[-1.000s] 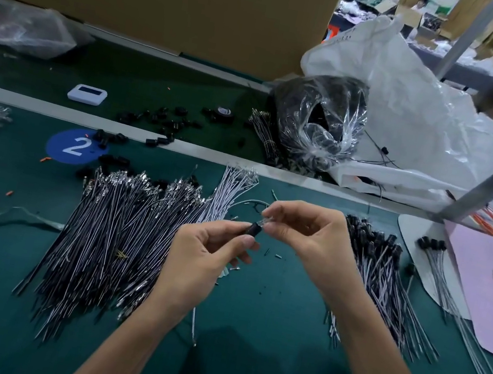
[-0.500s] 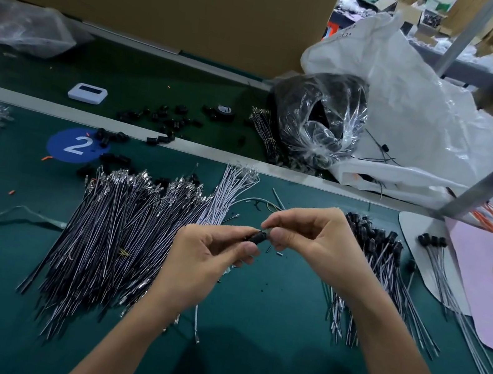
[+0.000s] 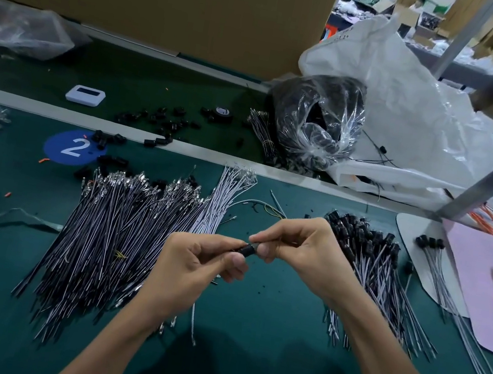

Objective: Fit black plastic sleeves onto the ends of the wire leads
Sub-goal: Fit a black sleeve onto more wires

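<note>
Two hands meet mid-frame: left hand (image 3: 191,269) pinches a black sleeve (image 3: 249,249), right hand (image 3: 302,253) pinches its far end (lead (image 3: 193,322) trails below). Bare leads (image 3: 119,230) lie left, sleeved leads (image 3: 367,261) right.

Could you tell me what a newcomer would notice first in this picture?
First, at centre, the left hand and right hand pinch a black sleeve between them. Left of them fans a big pile of bare wire leads; right lies a smaller pile already sleeved.
</note>
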